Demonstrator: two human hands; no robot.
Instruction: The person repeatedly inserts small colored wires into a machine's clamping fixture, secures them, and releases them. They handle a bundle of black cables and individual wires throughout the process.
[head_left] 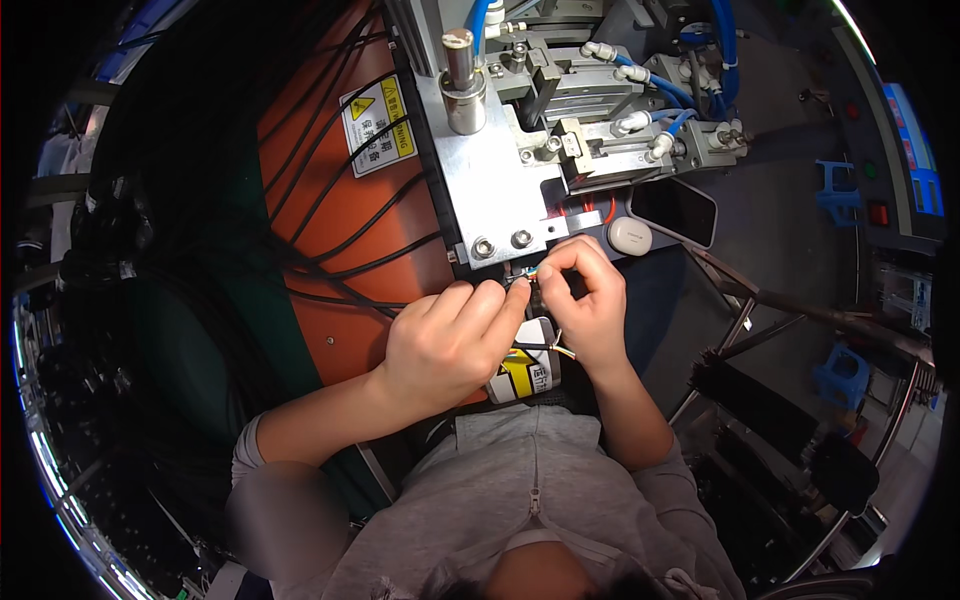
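Observation:
At the front edge of a metal fixture (460, 190), both of my hands meet, fingertips almost touching. My left hand (440, 335) is closed in a pinch around a black cable's end, most of it hidden by the fingers. Thin coloured wires (531, 272) show between the two hands. My right hand (592, 305) pinches those wires between thumb and forefinger. Just below the fingers, another black cable end with bare yellow and white wires (562, 350) sticks out past my left hand. Under it sits a white block with a yellow-and-black label (525, 370).
Black cables (350, 270) spread across an orange surface (340, 335) on the left. Pneumatic cylinders (610, 150) with blue hoses stand behind the fixture. A round white case (629, 236) and a phone (675, 212) lie to the right. Blue stools (840, 375) stand on the floor.

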